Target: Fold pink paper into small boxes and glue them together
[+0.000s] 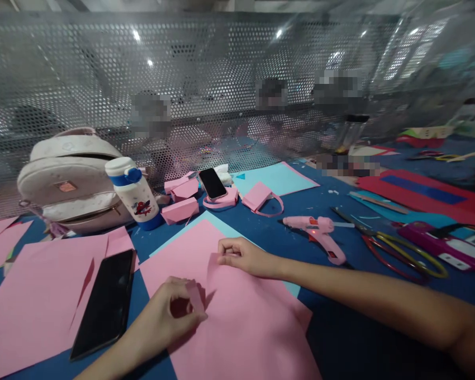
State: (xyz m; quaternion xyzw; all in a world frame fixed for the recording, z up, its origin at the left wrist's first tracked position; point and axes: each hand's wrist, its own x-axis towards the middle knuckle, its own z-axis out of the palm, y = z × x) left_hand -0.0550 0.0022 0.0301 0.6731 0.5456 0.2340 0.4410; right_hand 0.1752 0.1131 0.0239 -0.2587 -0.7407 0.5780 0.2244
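A large pink paper sheet (237, 316) lies on the blue table in front of me, over a light blue sheet (217, 220). My left hand (170, 311) is closed, pinching a raised flap of the pink sheet near its left part. My right hand (243, 256) is closed too, its fingertips pinching the sheet's upper fold about a hand's width beyond the left hand. The paper between both hands is creased and lifted.
A black phone (105, 303) lies on another pink sheet (35, 295) at left. Behind stand a white backpack (69, 179), a water bottle (136, 192), pink paper boxes (180, 208) and a second phone (212, 183). A pink glue gun (319, 232) and scissors (396, 250) lie at right. A perforated metal screen (221, 79) backs the table.
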